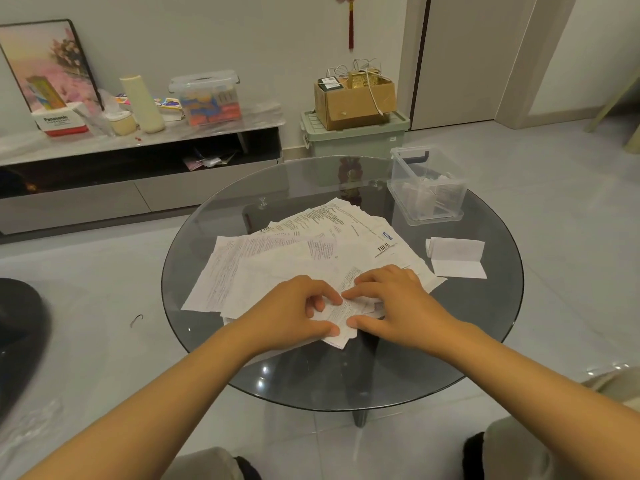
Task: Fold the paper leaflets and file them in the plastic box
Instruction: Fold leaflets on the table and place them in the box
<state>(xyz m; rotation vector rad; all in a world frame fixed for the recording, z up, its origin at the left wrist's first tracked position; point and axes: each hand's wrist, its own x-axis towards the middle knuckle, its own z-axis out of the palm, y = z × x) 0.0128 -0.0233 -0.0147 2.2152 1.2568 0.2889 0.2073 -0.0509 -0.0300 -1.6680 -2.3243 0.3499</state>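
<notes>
1. Leaflet under work: a small white printed paper leaflet point(337, 315), partly folded, lies on the near side of a round smoked-glass table point(491, 341), directly beneath the fingers of both hands.
2. Left hand point(294, 313) grips the leaflet's left edge, fingers curled over the top and thumb pressed along the near side.
3. Right hand point(398, 299) holds the same leaflet from the right, its index finger laid across the upper edge and its thumb pinching the near corner; the tips of the two thumbs nearly meet.
4. Just beyond the fingertips, a loose spread of white printed paper sheets point(287, 258) fans across the middle of the table, one sheet bearing a barcode.
5. Right of the right hand's knuckles, well apart from them, a folded white leaflet point(457, 256) lies alone on the glass.
6. Farther past that, at the far right of the table, stands a clear lidless plastic box point(427, 185); it appears to hold a few folded papers, though the transparent walls make the contents hard to read.
7. Behind the table, a pale green storage bin point(353, 140) carries a brown cardboard carton point(353, 103).
</notes>
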